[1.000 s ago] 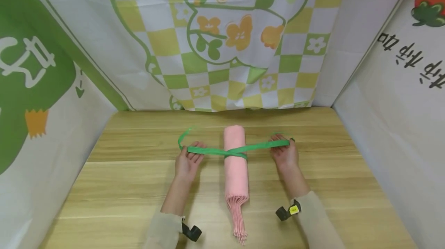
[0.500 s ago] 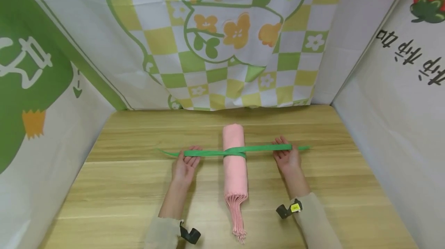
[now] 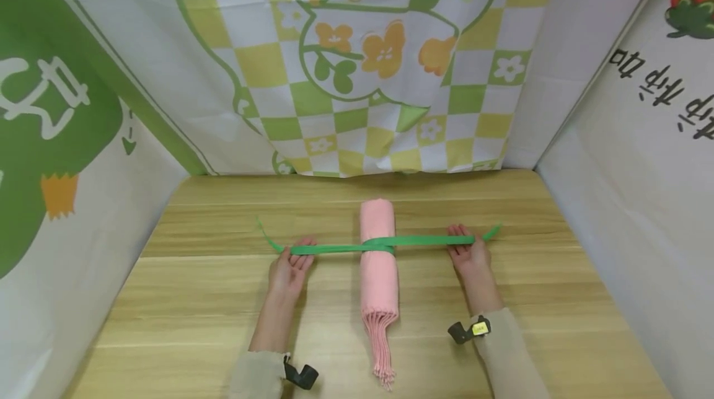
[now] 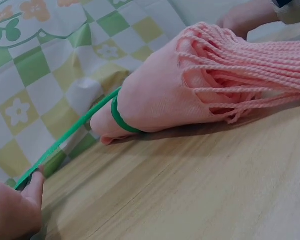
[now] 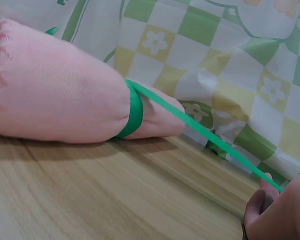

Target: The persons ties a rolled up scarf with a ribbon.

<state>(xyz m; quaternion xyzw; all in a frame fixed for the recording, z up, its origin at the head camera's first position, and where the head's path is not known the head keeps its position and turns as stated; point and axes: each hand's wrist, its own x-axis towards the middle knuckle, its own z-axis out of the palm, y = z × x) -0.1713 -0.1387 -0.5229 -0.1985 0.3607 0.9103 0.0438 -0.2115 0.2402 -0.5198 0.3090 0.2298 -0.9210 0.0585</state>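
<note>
A rolled pink scarf (image 3: 378, 263) with a fringe at its near end lies lengthwise in the middle of the wooden table (image 3: 201, 300). A green ribbon (image 3: 424, 240) is wrapped round its upper part and crossed on top, stretched taut to both sides. My left hand (image 3: 290, 266) pinches the ribbon's left end, palm up. My right hand (image 3: 470, 252) pinches the right end. In the left wrist view the ribbon (image 4: 65, 137) runs from the scarf (image 4: 190, 90) to my fingertip (image 4: 36, 182). In the right wrist view the ribbon (image 5: 200, 127) bands the scarf (image 5: 55, 90).
Printed fabric walls close in the table on three sides: a checkered flower panel (image 3: 362, 58) at the back, a green panel (image 3: 50, 139) on the left, a white one (image 3: 641, 139) on the right. Bare tabletop lies on both sides of the scarf.
Both hands have moved outward, away from the scarf, and the ribbon has gone from a slack crossed loop to a straight taut line with short free tails past each hand.
</note>
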